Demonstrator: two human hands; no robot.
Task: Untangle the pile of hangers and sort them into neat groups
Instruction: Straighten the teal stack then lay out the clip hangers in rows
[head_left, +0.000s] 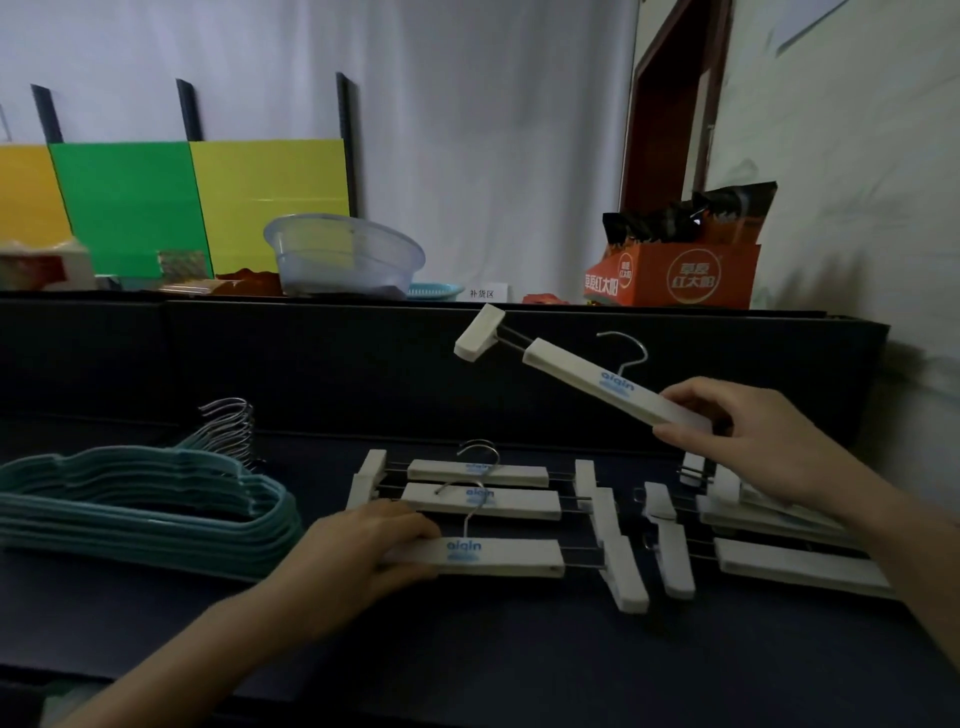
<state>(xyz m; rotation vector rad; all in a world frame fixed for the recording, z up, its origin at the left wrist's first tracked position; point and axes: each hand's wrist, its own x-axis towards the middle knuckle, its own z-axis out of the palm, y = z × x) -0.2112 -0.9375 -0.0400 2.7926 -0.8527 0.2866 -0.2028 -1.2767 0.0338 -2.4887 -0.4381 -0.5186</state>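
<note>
Roughly past halfway, I'd judge. Teal hangers (145, 499) already sit in one tidy stack at far left of the surface (519, 665), hooks bunched together at the back. Centre: white clip hangers w/ blue logo are laid out as a row (483, 501), three bars parallel, hooks pointing away.

Left hand (363, 551) grips the left end of the front hanger (498, 556) in that row, fingers curled over the bar, prob. steadying or squaring it. Right hand (763, 441) pinches one end of a lifted hanger (587, 376), which is up in the air above the gap between the row and the leftover pile (779, 535), far clip tilted up.

That pile, at right, is what's left: several white hangers overlapping at angles, clips crossing. Exact count unclear, since the right forearm hides part of it.

Surface is dark & matte, w/ a raised dark panel at the back. The ledge above carries a clear plastic basin (343, 254), an orange printed carton (691, 275), a small white label (481, 293) & a blue dish (434, 291). Behind: green board (130, 208), yellow board (270, 202), white curtain (467, 130), brown door frame (670, 104) at right. Light is dim.
</note>
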